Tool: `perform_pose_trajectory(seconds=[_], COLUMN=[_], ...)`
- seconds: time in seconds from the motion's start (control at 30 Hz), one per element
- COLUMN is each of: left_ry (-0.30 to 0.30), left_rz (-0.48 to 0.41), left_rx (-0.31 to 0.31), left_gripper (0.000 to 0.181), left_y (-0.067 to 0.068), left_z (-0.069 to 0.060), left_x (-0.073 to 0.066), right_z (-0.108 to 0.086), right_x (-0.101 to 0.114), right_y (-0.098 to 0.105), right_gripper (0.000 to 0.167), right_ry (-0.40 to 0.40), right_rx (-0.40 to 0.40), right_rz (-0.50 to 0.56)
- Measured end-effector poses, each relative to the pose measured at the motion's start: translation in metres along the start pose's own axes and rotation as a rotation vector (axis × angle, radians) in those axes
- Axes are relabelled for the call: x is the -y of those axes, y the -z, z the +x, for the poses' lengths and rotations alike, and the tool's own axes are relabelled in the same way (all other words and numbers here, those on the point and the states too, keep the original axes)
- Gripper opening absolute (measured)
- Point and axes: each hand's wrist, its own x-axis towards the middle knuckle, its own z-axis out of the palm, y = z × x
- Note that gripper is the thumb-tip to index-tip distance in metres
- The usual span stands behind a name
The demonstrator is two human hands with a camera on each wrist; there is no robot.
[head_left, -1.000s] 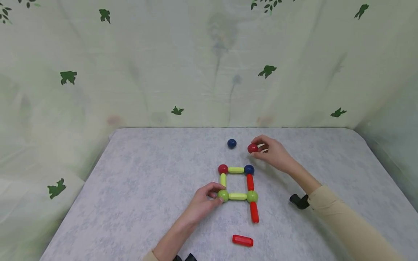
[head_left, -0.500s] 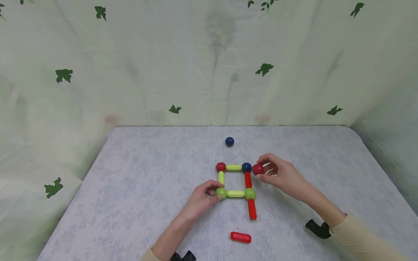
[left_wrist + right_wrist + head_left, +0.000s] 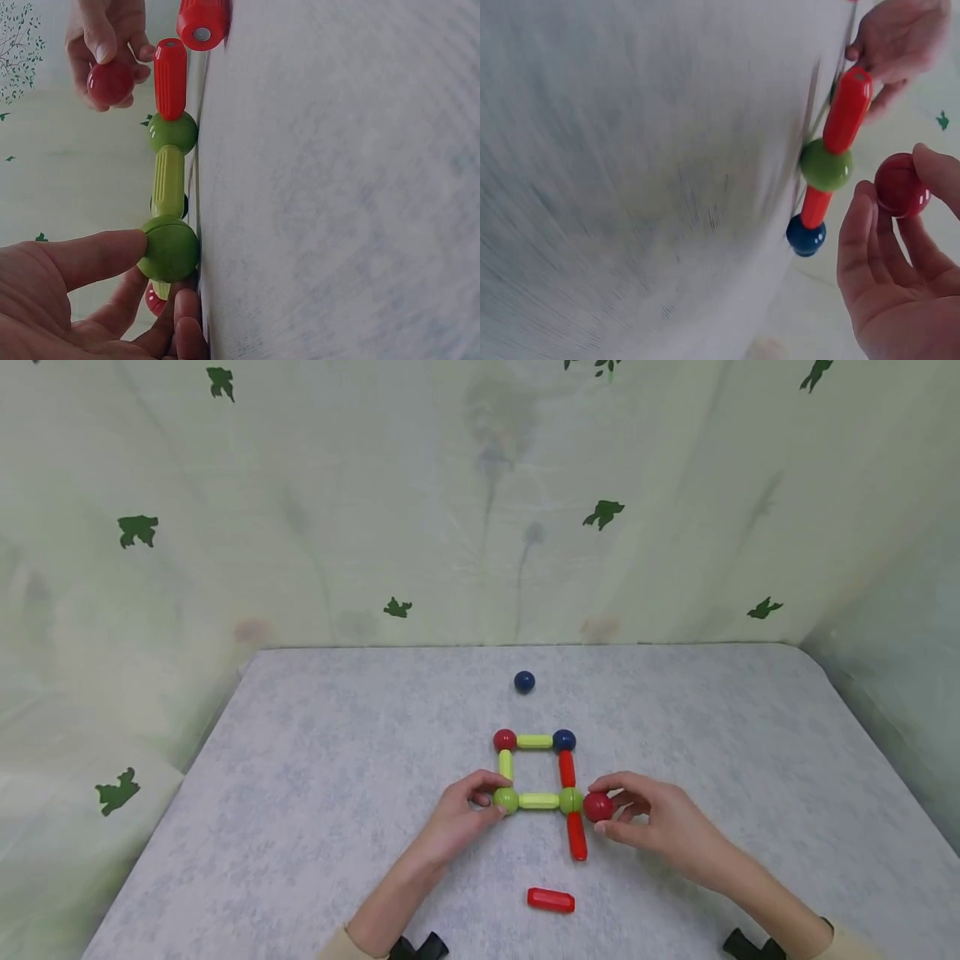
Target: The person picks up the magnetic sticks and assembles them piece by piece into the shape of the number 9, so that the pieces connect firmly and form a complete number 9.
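Note:
My left hand (image 3: 463, 814) pinches the green ball (image 3: 506, 800) at the near left corner of a square of rods and balls on the table. In my right hand (image 3: 652, 818) a red ball (image 3: 597, 807) is held by thumb and fingers, raised above the table, as the right wrist view shows. It is just right of the near right green ball (image 3: 571, 800). Yellow-green rods (image 3: 538, 801) make three sides of the square, a red rod (image 3: 567, 768) the right one. Another red rod (image 3: 577, 837) sticks out toward me from that corner. A red ball (image 3: 505, 740) and a blue ball (image 3: 564, 740) form the far corners.
A loose red rod (image 3: 551, 900) lies on the table (image 3: 337, 760) nearer to me. Beyond the square sits a single blue ball (image 3: 524, 682). A pale printed curtain (image 3: 315, 510) hangs behind the table's far edge.
My right hand has brought the red ball from near the loose blue ball toward me, to beside the near right corner. My left hand keeps its place on the green ball.

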Motion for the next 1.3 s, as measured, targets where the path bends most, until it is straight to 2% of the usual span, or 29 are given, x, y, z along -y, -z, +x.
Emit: perform_pose_trajectory(seconds=[0.33,0.57,0.87,1.3], left_ry=[-0.008,-0.008,-0.015,-0.026], left_rz=[0.007,-0.009,-0.005,-0.016], left_rx=[-0.004,0.002,0.004,0.012], left_gripper=[0.031,0.032,0.032,0.032], left_y=[0.0,0.001,0.001,0.001], left_z=[0.002,0.001,0.001,0.001], left_x=[0.002,0.001,0.002,0.002], right_z=[-0.028,-0.036,-0.034,-0.033], right_x=[-0.005,-0.006,-0.008,-0.008], right_y=[-0.02,-0.038,-0.045,-0.049], right_gripper=[0.044,0.043,0.044,0.036], right_ry=[-0.072,-0.151,-0.111,-0.047], right_rx=[0.04,0.099,0.129,0.115], right_rz=[-0.015,0.035,0.013,-0.039])
